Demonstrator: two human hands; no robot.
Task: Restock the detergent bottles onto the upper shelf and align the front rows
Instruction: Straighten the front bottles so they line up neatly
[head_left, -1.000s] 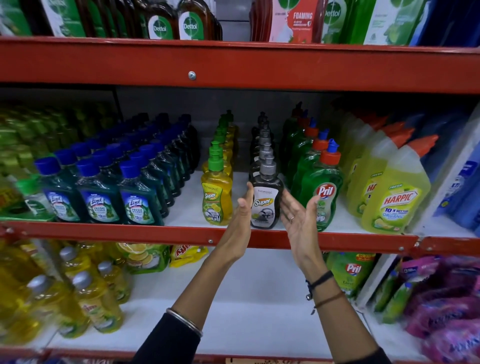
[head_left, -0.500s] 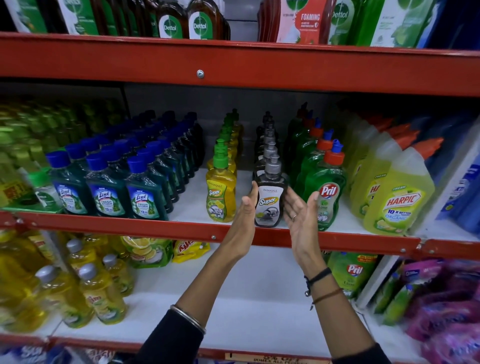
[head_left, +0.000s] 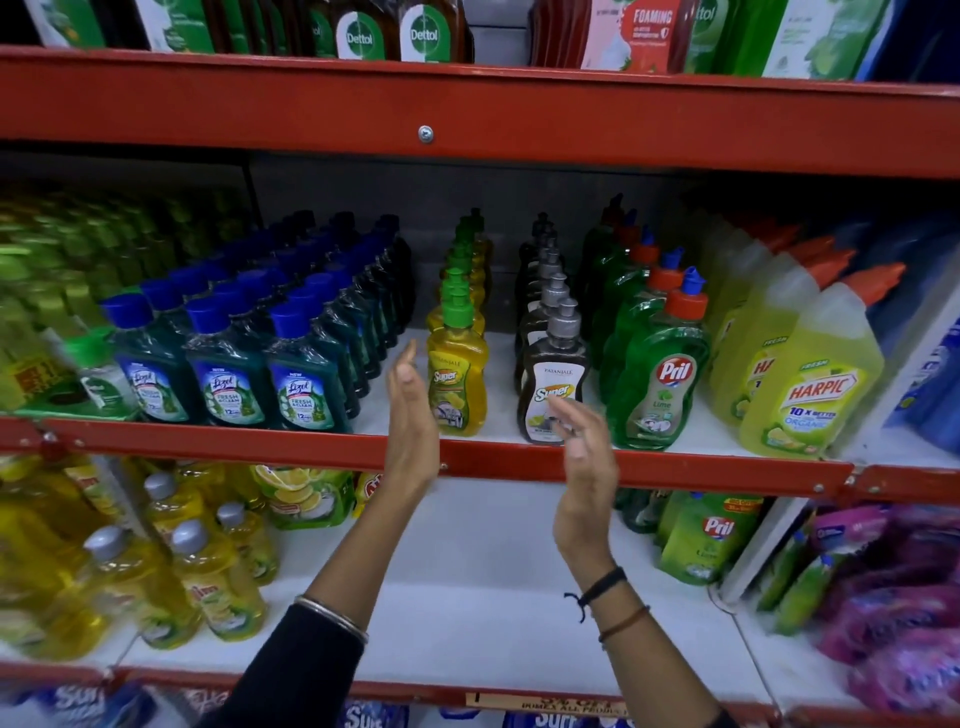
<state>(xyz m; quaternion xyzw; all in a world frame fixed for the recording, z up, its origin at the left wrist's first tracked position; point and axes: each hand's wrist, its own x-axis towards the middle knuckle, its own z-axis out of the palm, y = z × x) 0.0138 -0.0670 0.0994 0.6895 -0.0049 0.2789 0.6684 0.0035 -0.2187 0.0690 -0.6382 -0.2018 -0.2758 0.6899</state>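
Observation:
A yellow Super bottle (head_left: 457, 382) with a green cap heads its row at the front of the red-edged upper shelf (head_left: 675, 470). To its right stands a dark Super pump bottle (head_left: 551, 387), also first in its row. My left hand (head_left: 413, 415) is open, palm turned right, just left of the yellow bottle and close to it. My right hand (head_left: 584, 457) is open in front of the dark bottle's lower label, apart from it. Neither hand holds anything.
Blue-capped Lizol bottles (head_left: 228, 379) fill the left of the shelf, green Pril bottles (head_left: 657, 384) and yellow Harpic bottles (head_left: 810, 389) the right. Below, yellow bottles (head_left: 208, 577) sit left, Pril pouches (head_left: 701, 540) and purple packs (head_left: 893, 597) right. Dettol bottles (head_left: 395, 31) stand above.
Both hands left the dark pump bottle they flanked. My left hand moved left past the yellow bottle; my right hand drew back and down. The view shifted slightly.

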